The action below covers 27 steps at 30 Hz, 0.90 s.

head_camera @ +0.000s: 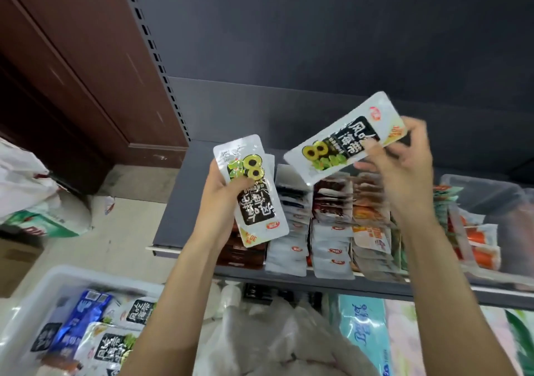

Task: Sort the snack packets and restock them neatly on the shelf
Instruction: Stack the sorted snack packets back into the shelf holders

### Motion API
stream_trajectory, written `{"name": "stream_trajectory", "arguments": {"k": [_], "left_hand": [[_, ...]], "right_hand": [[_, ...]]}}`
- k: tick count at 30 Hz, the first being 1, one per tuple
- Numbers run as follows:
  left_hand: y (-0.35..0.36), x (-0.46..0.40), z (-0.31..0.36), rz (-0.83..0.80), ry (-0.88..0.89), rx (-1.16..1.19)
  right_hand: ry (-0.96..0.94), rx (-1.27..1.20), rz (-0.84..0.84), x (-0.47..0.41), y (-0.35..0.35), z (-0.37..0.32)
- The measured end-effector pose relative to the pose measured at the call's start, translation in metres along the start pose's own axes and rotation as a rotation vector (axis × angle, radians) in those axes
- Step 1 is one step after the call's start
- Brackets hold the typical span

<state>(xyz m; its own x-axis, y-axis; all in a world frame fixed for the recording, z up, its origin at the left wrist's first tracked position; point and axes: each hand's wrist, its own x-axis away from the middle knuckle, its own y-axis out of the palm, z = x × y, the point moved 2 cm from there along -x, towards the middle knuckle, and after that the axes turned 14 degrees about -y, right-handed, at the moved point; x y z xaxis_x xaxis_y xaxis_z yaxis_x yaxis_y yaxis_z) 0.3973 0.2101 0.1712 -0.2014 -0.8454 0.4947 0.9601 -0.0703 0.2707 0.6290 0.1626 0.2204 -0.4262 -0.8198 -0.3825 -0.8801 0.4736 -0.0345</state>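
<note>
A small stack of white kelp snack packets [254, 190] is gripped in the left hand [222, 199]. Another kelp packet [344, 141] is pinched at its end by the right hand [401, 167], above the shelf [179, 202]. Light, flexible, slippery pouches are judged best held by their edges.

A dark brown wooden door [72, 66] is filling the upper left of the frame. White plastic bags [31, 190] are lying on the pale floor [124, 231] at the left edge, and a teal tissue pack [364, 332] is sitting at the lower right.
</note>
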Motion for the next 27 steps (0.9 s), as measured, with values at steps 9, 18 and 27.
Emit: {"name": "stream_trajectory", "arguments": {"k": [9, 18, 27], "left_hand": [[-0.01, 0.013, -0.01, -0.106, 0.01, 0.02], [-0.012, 0.009, 0.017, 0.046, 0.396, -0.437], [0.071, -0.022, 0.057, 0.021, 0.701, -2.082]], "right_hand": [[-0.155, 0.529, -0.256, 0.019, 0.023, 0.062], [-0.516, 1.133, -0.673, 0.034, 0.046, 0.077], [-0.322, 0.725, -0.308, 0.028, 0.031, 0.046]]}}
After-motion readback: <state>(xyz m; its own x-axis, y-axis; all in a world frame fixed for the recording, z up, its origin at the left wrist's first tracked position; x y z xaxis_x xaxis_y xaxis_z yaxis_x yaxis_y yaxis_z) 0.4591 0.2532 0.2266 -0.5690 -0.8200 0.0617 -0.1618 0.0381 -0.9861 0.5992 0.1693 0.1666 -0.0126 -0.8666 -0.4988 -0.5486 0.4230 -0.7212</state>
